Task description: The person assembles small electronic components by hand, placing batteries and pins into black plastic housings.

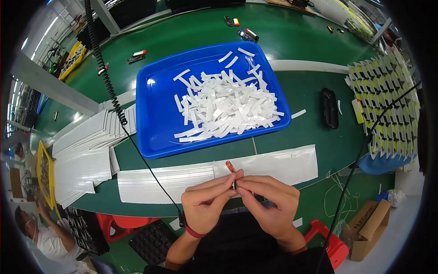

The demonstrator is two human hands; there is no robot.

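Over the front of the table, both hands meet at the fingertips around a small part with a red end (230,166) and a dark middle, mostly covered by fingers. My left hand (204,203), wearing a red wrist band with a black clip, pinches it from the left. From the right, my right hand (271,198) pinches it too. Just beyond the hands lies a white sheet (283,166), its left part cut into long strips (164,185). Farther back, a blue tray (145,109) holds a heap of short white strips (228,102).
Stacked white sheets (80,162) spread at left. A black oblong case (329,108) lies right of the tray, near a rack of yellow-green and white pieces (388,100). A coiled cord (102,64) hangs at left. A co-worker (50,233) is at lower left; red stools (331,246) stand below.
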